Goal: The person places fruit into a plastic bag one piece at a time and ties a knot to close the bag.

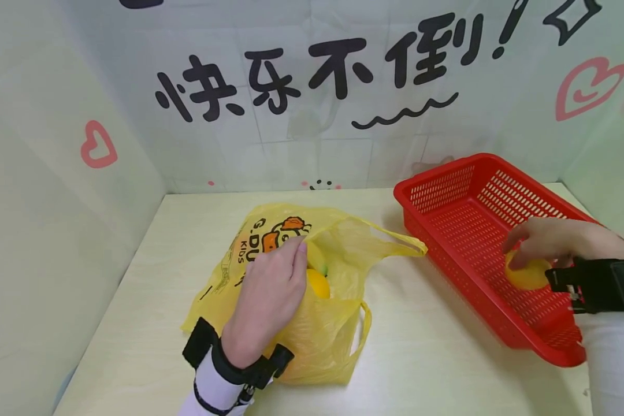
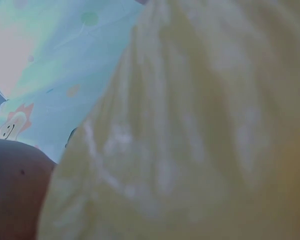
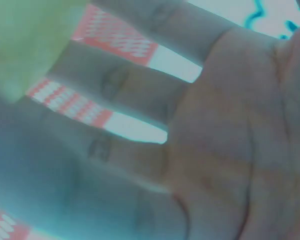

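Note:
In the head view, my left hand [image 1: 270,289] pinches the mouth of a yellow plastic bag [image 1: 338,346] that lies on the table and has a printed duck. Through the opening shows an orange-yellow round fruit [image 1: 318,284]. Behind it is a yellow thing with a green tip [image 1: 316,257], mostly hidden. Bag film fills most of the left wrist view. On the right, my right hand [image 1: 561,237] holds a yellow round fruit [image 1: 527,274] inside a red plastic basket [image 1: 463,278]. The right wrist view shows the fingers spread apart, with the fruit blurred near their tips.
The pale table [image 1: 177,231] meets a back wall covering [image 1: 301,162] with black lettering and side sheets at left and right. One bag handle [image 1: 413,247] reaches close to the basket's left side. Another handle loop [image 1: 365,326] hangs toward the front.

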{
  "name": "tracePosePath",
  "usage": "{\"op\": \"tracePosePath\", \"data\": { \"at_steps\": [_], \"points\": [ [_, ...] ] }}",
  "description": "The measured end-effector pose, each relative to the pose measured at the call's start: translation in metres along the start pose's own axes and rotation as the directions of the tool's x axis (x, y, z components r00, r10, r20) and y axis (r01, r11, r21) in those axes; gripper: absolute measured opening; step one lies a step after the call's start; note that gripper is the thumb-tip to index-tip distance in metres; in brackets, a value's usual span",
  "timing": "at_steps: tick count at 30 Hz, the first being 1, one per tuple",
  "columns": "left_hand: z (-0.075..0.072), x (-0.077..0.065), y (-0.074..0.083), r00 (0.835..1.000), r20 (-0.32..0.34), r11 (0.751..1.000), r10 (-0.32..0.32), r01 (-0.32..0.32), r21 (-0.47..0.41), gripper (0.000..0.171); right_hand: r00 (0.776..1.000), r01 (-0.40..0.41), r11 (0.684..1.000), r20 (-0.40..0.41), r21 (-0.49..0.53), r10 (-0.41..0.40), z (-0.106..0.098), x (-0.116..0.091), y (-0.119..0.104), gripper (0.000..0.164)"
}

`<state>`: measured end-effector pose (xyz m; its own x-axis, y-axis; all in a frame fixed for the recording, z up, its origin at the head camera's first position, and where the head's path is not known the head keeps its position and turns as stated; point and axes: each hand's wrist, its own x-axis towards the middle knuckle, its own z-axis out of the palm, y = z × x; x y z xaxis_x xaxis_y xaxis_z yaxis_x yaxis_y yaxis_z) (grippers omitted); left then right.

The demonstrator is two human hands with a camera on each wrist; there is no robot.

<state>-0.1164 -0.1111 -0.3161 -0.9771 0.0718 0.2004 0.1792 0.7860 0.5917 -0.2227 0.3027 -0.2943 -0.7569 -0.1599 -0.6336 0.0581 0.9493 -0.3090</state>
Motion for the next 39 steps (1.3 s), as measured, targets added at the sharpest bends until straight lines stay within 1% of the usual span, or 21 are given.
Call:
{"op": "tracePosePath", "data": {
  "at_steps": [2, 3, 4, 6, 7, 10, 12, 15, 19, 22, 26, 28, 32, 35, 39],
  "points": [
    [-0.001, 0.000, 0.000, 1.000, 0.001, 1.000, -0.002, 0.002, -0.002, 0.026, 0.992, 0.089, 0.993, -0.077, -0.083, -0.095, -0.002, -0.004, -0.006, 0.065],
    [-0.001, 0.000, 0.000, 1.000, 0.002, 1.000, -0.004, 0.004, -0.004, 0.026, 0.984, 0.110, 0.989, -0.126, -0.101, -0.123, -0.002, -0.007, -0.010, 0.063],
    [-0.001, 0.000, 0.000, 1.000, 0.003, 1.000, -0.005, 0.005, -0.005, 0.027, 0.974, 0.127, 0.985, -0.172, -0.120, -0.146, -0.002, -0.009, -0.014, 0.061],
    [-0.001, 0.000, 0.000, 1.000, 0.004, 1.000, -0.005, 0.005, -0.004, 0.027, 0.945, 0.146, 0.974, -0.266, -0.171, -0.188, -0.001, -0.012, -0.021, 0.059],
    [-0.002, 0.000, 0.000, 1.000, 0.005, 1.000, -0.005, 0.005, -0.005, 0.027, 0.932, 0.151, 0.970, -0.299, -0.188, -0.203, -0.001, -0.012, -0.025, 0.058],
    [-0.002, 0.000, 0.000, 1.000, -0.004, 1.000, 0.009, -0.009, 0.004, 0.026, 0.900, 0.171, 0.957, -0.360, -0.232, -0.248, 0.000, -0.017, -0.040, 0.056],
    [-0.002, 0.001, 0.000, 1.000, -0.010, 1.000, 0.015, -0.015, 0.009, 0.026, 0.884, 0.193, 0.950, -0.376, -0.244, -0.276, 0.001, -0.022, -0.051, 0.057],
    [-0.002, 0.001, 0.000, 1.000, -0.015, 1.000, 0.020, -0.019, 0.015, 0.026, 0.870, 0.228, 0.939, -0.379, -0.256, -0.314, 0.003, -0.030, -0.067, 0.057],
    [-0.002, 0.001, 0.000, 1.000, -0.013, 1.000, 0.018, -0.018, 0.014, 0.027, 0.857, 0.284, 0.927, -0.369, -0.244, -0.360, 0.007, -0.040, -0.088, 0.055],
    [-0.003, 0.001, 0.000, 1.000, -0.012, 1.000, 0.019, -0.019, 0.014, 0.027, 0.838, 0.338, 0.909, -0.361, -0.245, -0.409, 0.011, -0.044, -0.102, 0.053],
    [-0.003, 0.001, -0.001, 1.000, -0.014, 1.000, 0.023, -0.023, 0.019, 0.028, 0.805, 0.411, 0.869, -0.338, -0.274, -0.487, 0.017, -0.046, -0.121, 0.046],
    [-0.003, 0.000, -0.001, 1.000, -0.017, 0.999, 0.024, -0.023, 0.022, 0.029, 0.797, 0.439, 0.854, -0.317, -0.280, -0.514, 0.020, -0.046, -0.131, 0.043],
    [-0.003, 0.000, -0.002, 1.000, -0.017, 1.000, 0.023, -0.022, 0.022, 0.030, 0.780, 0.499, 0.819, -0.264, -0.285, -0.567, 0.026, -0.044, -0.152, 0.042],
    [-0.003, 0.000, -0.002, 1.000, -0.015, 1.000, 0.021, -0.020, 0.020, 0.030, 0.759, 0.547, 0.783, -0.219, -0.297, -0.613, 0.033, -0.040, -0.167, 0.040],
    [-0.003, 0.000, -0.002, 1.000, -0.017, 1.000, 0.021, -0.021, 0.018, 0.029, 0.742, 0.596, 0.745, -0.150, -0.299, -0.654, 0.043, -0.033, -0.184, 0.039]
  ]
}}
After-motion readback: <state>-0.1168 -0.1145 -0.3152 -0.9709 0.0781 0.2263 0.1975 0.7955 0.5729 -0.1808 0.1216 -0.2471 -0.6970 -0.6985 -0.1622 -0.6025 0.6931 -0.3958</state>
